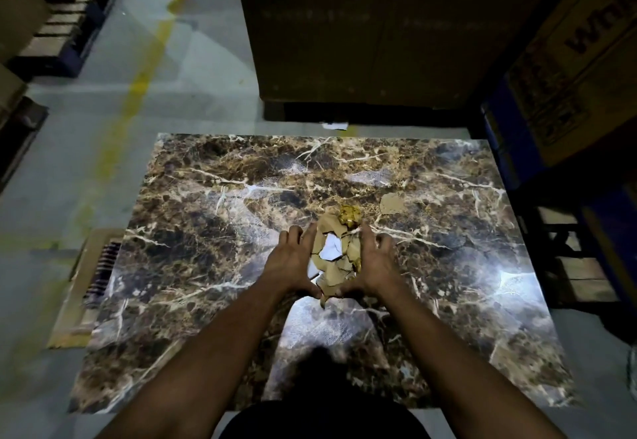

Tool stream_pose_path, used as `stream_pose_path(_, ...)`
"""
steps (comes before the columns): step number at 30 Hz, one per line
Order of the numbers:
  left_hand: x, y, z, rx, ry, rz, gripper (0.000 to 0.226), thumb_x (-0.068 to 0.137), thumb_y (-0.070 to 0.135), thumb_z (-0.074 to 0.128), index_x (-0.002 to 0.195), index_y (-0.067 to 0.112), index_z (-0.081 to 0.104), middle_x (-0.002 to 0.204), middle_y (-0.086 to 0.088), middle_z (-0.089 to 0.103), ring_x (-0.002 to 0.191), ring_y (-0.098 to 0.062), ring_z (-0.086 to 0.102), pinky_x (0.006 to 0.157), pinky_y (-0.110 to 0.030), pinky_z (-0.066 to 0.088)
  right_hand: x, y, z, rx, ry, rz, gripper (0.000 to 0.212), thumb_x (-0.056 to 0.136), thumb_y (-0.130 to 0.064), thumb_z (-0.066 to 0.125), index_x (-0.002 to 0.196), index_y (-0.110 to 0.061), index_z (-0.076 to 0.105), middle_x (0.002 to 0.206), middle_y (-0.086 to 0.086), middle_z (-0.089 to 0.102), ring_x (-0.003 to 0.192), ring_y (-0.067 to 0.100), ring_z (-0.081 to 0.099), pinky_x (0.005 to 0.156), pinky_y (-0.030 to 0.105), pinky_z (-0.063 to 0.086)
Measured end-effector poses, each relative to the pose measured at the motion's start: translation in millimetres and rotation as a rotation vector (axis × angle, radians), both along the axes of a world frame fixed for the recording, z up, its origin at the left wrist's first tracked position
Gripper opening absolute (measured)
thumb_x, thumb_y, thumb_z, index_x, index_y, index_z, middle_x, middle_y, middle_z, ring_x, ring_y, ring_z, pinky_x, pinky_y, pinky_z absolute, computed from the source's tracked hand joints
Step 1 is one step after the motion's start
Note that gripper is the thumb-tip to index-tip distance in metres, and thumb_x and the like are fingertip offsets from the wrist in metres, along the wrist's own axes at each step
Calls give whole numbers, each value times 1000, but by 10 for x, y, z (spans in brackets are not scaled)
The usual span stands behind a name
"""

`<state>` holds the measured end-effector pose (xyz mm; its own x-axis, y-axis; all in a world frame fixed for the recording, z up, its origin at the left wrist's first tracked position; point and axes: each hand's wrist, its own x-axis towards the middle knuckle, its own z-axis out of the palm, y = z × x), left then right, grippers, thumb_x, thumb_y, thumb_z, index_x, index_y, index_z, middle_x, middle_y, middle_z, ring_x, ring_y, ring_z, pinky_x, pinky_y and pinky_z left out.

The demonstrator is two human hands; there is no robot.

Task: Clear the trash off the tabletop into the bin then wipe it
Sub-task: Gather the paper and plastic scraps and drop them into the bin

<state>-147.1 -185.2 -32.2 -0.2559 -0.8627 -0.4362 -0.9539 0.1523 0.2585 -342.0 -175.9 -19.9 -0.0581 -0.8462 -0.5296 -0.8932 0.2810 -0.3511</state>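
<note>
A heap of trash (336,256), torn brown cardboard bits with white paper scraps and a crumpled gold wrapper (350,215) at its far end, lies in the middle of the dark marble tabletop (206,231). My left hand (293,262) presses against the heap's left side with fingers straight. My right hand (374,262) presses against its right side the same way, thumbs nearly meeting at the near end. One loose cardboard piece (393,203) lies apart, up and to the right of the heap.
Large cardboard boxes (362,31) stand beyond the table's far edge and at the right (579,59). A white scrap (335,125) lies on the floor behind the table. A flat cardboard sheet (86,287) sits on the floor at the left. No bin shows.
</note>
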Motion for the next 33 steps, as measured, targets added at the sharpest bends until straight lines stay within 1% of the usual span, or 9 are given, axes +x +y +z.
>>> stream_pose_path(2, -44, -34, -19, 0, 8, 13, 157, 41, 68, 90, 156, 30, -9, 147, -14, 22, 133, -37, 30, 97, -50, 51, 28, -86, 23, -7, 35, 75, 166, 43, -51, 100, 149, -46, -28, 165, 11, -15, 152, 50, 2, 115, 63, 33)
stream_pose_path(6, -102, -95, -34, 13, -7, 4, 156, 43, 60, 93, 154, 32, -13, 148, -13, 20, 132, -37, 33, 93, -50, 53, 42, -260, 99, -51, 157, 310, 166, 43, -57, 97, 152, -41, -28, 166, 11, -21, 145, 50, 28, 111, 55, 38)
stream_pose_path(10, -132, -145, -62, 21, -9, 0, 158, 43, 60, 93, 155, 31, -14, 152, -12, 17, 135, -37, 33, 95, -49, 52, 115, -449, 106, -3, 203, 455, 162, 43, -57, 97, 152, -47, -22, 165, 8, -27, 144, 48, 31, 104, 52, 49)
stream_pose_path(16, -84, -192, -148, 1, 50, -13, 140, 48, 61, 90, 157, 20, 11, 149, -7, 24, 129, -31, 40, 97, -43, 48, 143, -391, -36, -9, 205, 525, 137, 47, -59, 93, 153, -42, 9, 164, 6, -1, 135, 42, 41, 97, 48, 53)
stream_pose_path(19, -53, -187, -211, 17, 239, 34, 116, 51, 52, 87, 150, 25, 32, 138, -2, 44, 117, -26, 53, 88, -36, 51, 119, -357, -99, -57, 108, 495, 121, 46, -59, 90, 146, -43, 25, 158, 8, 14, 123, 39, 51, 88, 46, 57)
stream_pose_path(23, -59, -145, -262, 42, 477, 181, 86, 57, 42, 80, 138, 29, 54, 127, 4, 65, 112, -18, 62, 89, -32, 52, 136, -310, -158, -103, -25, 420, 101, 51, -64, 85, 140, -42, 44, 142, 11, 37, 112, 36, 60, 90, 43, 57)
stream_pose_path(26, -99, -122, -233, 75, 579, 304, 55, 67, 24, 78, 121, 26, 68, 109, 4, 74, 91, -11, 68, 77, -26, 54, 147, -308, -130, -124, -75, 363, 79, 64, -60, 82, 135, -36, 57, 122, 8, 49, 106, 31, 61, 88, 36, 54)
stream_pose_path(29, -116, -121, -229, 84, 601, 400, 30, 76, 17, 78, 106, 20, 74, 93, 0, 76, 69, -10, 69, 64, -24, 50, 143, -338, -82, -113, -103, 300, 56, 76, -48, 80, 125, -26, 67, 114, 9, 58, 103, 27, 61, 82, 31, 48)
stream_pose_path(33, -130, -87, -237, 62, 696, 549, 16, 77, 21, 83, 88, 25, 72, 87, 5, 74, 80, -14, 70, 67, -24, 51, 37, -341, -49, -52, -305, 139, 35, 71, -37, 88, 101, -25, 75, 96, 0, 75, 84, 17, 69, 72, 24, 52)
